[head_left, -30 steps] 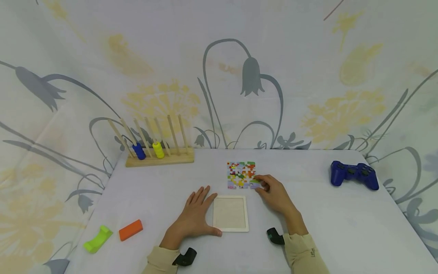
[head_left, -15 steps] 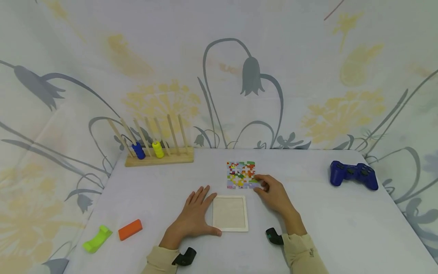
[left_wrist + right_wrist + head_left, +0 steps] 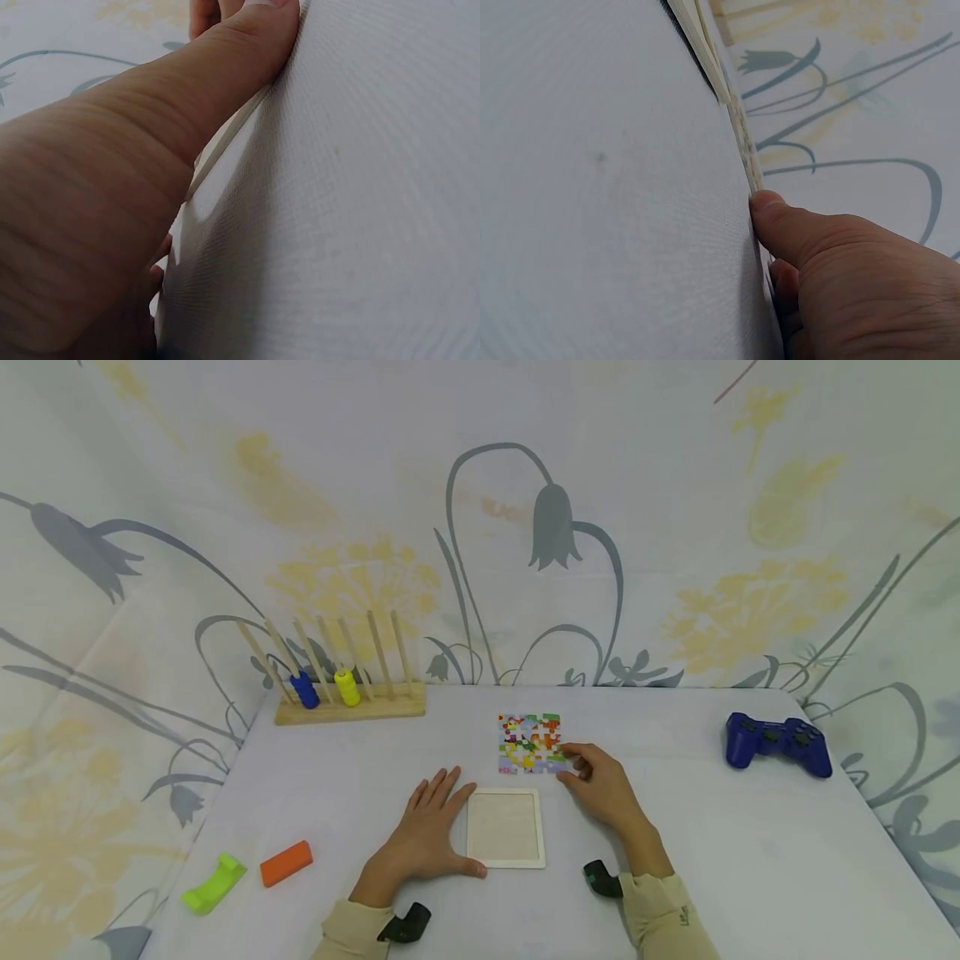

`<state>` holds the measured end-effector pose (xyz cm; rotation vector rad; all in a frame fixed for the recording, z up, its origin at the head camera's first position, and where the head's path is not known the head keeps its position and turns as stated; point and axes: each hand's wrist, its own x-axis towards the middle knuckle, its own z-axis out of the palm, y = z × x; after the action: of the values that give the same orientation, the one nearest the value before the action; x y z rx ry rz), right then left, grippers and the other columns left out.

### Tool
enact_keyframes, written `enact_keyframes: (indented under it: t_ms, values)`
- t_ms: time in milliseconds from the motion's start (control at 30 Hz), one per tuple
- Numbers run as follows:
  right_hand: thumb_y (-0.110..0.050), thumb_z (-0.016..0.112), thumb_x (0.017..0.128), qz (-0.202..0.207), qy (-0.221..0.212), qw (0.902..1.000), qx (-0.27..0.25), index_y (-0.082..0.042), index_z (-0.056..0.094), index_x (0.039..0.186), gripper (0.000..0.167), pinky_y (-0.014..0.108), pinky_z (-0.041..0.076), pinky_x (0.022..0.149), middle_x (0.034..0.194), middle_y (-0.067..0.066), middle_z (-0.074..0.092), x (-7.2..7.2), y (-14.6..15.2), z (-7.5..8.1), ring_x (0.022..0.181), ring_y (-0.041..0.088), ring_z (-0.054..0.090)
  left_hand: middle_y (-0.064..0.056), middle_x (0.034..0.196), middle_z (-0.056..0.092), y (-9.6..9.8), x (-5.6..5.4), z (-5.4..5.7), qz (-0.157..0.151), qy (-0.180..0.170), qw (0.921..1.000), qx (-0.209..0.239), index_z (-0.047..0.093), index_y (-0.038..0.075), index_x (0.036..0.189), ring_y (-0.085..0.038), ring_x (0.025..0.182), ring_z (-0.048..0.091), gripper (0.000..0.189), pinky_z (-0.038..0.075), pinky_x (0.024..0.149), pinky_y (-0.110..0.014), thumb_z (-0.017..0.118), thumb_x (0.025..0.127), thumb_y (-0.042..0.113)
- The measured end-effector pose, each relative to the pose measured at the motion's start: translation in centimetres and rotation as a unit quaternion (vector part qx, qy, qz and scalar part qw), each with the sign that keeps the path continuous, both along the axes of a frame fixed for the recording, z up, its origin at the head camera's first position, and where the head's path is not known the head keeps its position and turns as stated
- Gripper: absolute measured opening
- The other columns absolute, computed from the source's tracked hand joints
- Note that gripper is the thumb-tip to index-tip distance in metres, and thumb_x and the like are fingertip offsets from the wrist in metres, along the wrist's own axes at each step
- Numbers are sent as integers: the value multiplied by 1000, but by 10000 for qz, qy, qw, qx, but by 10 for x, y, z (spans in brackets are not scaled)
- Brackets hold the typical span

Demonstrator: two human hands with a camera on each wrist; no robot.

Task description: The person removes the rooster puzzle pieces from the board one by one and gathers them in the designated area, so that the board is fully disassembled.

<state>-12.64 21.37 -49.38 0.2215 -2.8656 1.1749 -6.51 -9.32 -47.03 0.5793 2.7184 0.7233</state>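
Observation:
In the head view, a small colourful jigsaw puzzle (image 3: 525, 739) lies put together on the white table, faint seams showing between its pieces. My right hand (image 3: 600, 785) is at its lower right corner, thumb and curled index finger around the corner puzzle piece (image 3: 556, 765). The right wrist view shows the thumb (image 3: 769, 210) low over the cloth at the puzzle's edge. Nearer me sits a pale square puzzle tray (image 3: 505, 828) with nothing in it. My left hand (image 3: 427, 831) lies spread along its left side, thumb at the bottom corner and index finger at the top corner.
A wooden peg rack (image 3: 352, 712) with blue and yellow beads stands at the back left. Front left lie a green curved block (image 3: 213, 887) and an orange block (image 3: 287, 864). A blue game controller (image 3: 776, 742) rests at the far right. Patterned cloth hangs behind the table.
The right thumb and corner piece have edged slightly left, and the gap beside that piece looks narrower. The left hand and the tray have stayed put.

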Motion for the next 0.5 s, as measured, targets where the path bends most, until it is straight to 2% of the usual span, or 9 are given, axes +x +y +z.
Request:
enact_keyframes:
  t_ms: [500]
  values:
    - [-12,78,90,-14,27,10000,-31,-8,68,129,41,30,50,76,111,8,71,2,0,4,85,15,57,-12,172,16,1,-1,-3,-29,-7,10000,-70,34,16,160,-36,160,9,120,11,127,-60,87,65,67]
